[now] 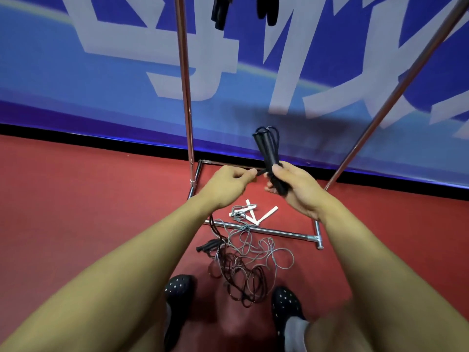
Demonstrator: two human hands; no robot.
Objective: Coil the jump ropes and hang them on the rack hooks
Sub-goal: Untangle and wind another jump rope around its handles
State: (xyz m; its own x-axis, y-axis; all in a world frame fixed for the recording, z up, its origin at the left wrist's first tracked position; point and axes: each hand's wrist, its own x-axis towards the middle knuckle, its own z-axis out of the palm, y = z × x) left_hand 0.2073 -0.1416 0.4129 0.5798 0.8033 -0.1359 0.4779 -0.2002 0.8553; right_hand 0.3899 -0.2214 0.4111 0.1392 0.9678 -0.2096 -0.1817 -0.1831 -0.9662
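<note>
My right hand (294,188) grips the two black handles of a jump rope (266,148), held upright with rope loops at their top. My left hand (229,185) pinches a black strand of that rope just left of the handles. From my left hand the dark cord drops to a tangle on the red floor (243,280). A grey rope (256,247) with white handles (251,213) lies mixed with it, next to another pair of black handles (209,245). Coiled black ropes (220,11) hang from the rack at the top.
The chrome rack has a left upright (185,92), a slanting right pole (396,95) and a base bar (269,232) crossing under the ropes. A blue banner wall (101,85) stands behind. My dark dotted shoes (177,290) flank the tangle.
</note>
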